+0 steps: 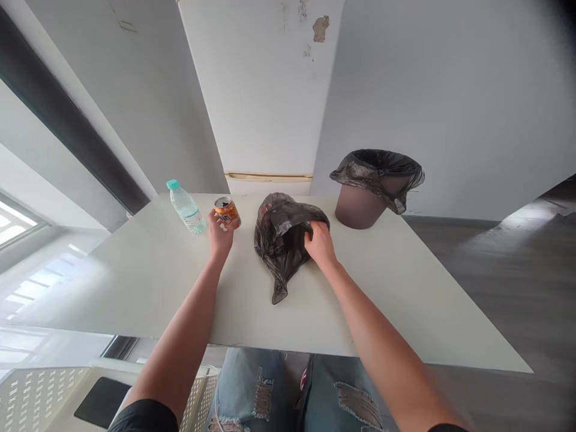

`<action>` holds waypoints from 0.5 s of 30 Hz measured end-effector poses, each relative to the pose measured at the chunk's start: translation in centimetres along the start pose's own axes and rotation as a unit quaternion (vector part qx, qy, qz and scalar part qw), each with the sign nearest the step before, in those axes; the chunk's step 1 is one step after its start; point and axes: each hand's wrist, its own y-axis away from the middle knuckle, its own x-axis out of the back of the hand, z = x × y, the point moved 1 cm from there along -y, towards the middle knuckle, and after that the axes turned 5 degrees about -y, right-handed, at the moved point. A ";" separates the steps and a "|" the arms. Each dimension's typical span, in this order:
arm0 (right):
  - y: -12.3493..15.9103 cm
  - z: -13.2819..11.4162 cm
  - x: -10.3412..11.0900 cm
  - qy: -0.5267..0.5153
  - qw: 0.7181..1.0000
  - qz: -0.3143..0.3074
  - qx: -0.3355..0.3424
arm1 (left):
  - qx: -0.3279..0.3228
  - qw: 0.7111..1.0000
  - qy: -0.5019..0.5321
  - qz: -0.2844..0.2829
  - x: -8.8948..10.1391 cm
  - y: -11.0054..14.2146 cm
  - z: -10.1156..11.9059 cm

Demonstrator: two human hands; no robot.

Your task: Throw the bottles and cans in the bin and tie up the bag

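My left hand has its thumb and fingers around the lower part of an orange drink can, which stands upright with an opened top. Just left of the can is a clear plastic bottle with a teal cap, leaning a little in the view. My right hand pinches the rim of a black plastic bag in the middle of the table. The bag's mouth gapes toward me, and something reddish shows faintly through its upper left side; I cannot make out what.
A brown trash bin lined with a black bag stands at the table's back right. Behind the white table rises a white refrigerator. A cream perforated basket with a dark flat object sits below at the left.
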 end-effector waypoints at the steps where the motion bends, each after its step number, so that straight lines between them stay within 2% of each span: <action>1: 0.0 0.2 0.2 0.044 0.999 -0.002 -0.007 | -0.005 1.000 -0.007 -0.006 -0.2 0.1 -0.6; 5: -0.1 0.8 0.9 0.162 0.983 -0.027 -0.077 | 0.002 0.998 -0.052 -0.026 -0.8 -0.2 -2.3; 8: 0.0 1.0 1.1 0.213 0.968 -0.030 -0.132 | 0.001 0.997 -0.066 -0.034 -0.9 -0.4 -2.9; 13: 0.0 1.3 1.3 0.215 0.965 -0.027 -0.147 | 0.005 0.997 -0.072 -0.031 -0.8 -0.2 -2.5; 15: -0.1 1.3 1.6 0.189 0.971 -0.006 -0.147 | -0.004 0.997 -0.073 0.017 -0.5 0.1 -1.8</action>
